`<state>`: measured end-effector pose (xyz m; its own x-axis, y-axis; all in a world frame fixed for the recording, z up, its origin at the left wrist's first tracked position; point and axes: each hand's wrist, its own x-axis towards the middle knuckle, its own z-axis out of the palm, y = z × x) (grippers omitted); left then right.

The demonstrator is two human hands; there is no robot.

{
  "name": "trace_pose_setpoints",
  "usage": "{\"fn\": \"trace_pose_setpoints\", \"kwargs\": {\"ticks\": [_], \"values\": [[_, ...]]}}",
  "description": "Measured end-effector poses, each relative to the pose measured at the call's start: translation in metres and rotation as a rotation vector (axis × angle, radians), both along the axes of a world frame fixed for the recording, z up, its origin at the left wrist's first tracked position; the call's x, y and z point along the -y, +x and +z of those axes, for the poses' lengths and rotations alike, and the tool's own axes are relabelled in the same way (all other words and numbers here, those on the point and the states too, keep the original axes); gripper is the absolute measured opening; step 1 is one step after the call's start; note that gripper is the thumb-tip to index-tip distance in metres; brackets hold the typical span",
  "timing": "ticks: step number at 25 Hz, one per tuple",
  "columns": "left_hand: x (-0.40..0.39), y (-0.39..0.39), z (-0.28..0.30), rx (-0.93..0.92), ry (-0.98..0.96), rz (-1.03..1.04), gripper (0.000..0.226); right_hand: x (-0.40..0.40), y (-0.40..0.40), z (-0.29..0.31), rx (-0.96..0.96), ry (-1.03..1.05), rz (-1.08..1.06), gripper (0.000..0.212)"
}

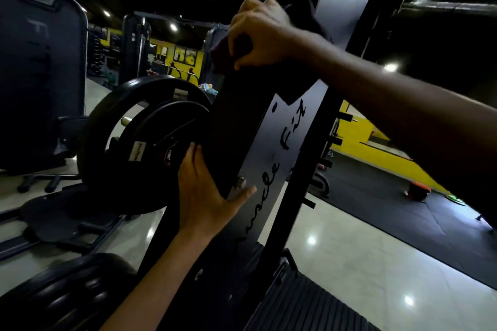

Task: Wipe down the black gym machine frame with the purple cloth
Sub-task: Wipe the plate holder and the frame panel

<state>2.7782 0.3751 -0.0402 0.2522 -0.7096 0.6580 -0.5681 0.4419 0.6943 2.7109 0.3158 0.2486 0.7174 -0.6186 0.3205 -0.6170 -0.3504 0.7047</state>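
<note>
Right hand (258, 35): grip closed round the purple cloth (226, 54), pressed to the upper part of the black frame (242, 121). Left hand (204, 191): fingers straight, resting flat on the frame lower down, just beside the weight plates (139, 137).

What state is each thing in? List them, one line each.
Right hand: grips the purple cloth, pressing it on the frame.
Purple cloth: bunched under the hand, against the frame.
Left hand: fingers straight, braced against the black frame.
Black frame: upright, tilted in view.
Weight plates: loaded on their peg.
</note>
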Motion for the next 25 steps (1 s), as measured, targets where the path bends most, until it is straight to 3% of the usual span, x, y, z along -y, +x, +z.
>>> {"fn": "trace_pose_setpoints", "kwargs": {"ticks": [3,6,11,13,18,22,25], "values": [[0.004,0.008,-0.019,0.133,-0.077,0.058,0.117,-0.008,0.000,-0.032,-0.232,0.047,0.008,0.053],[-0.001,0.014,-0.036,0.090,-0.099,0.087,0.104,-0.020,-0.017,-0.029,-0.412,0.057,0.049,0.065],[-0.005,0.013,-0.045,-0.022,-0.081,0.122,0.103,-0.016,-0.021,-0.003,-0.141,-0.077,-0.064,0.067],[-0.005,0.014,-0.045,-0.050,-0.019,0.127,0.110,-0.015,-0.007,-0.028,-0.149,-0.122,-0.055,0.062],[-0.012,0.017,-0.044,-0.042,0.311,0.131,0.127,-0.027,-0.016,-0.087,-0.234,0.059,0.189,0.047],[-0.018,0.020,-0.043,0.042,0.323,0.141,0.130,-0.027,-0.031,-0.052,-0.296,0.170,0.241,0.050],[-0.017,0.022,-0.043,0.037,0.330,0.102,0.130,-0.020,-0.029,-0.034,-0.113,0.047,0.167,0.045]]}}
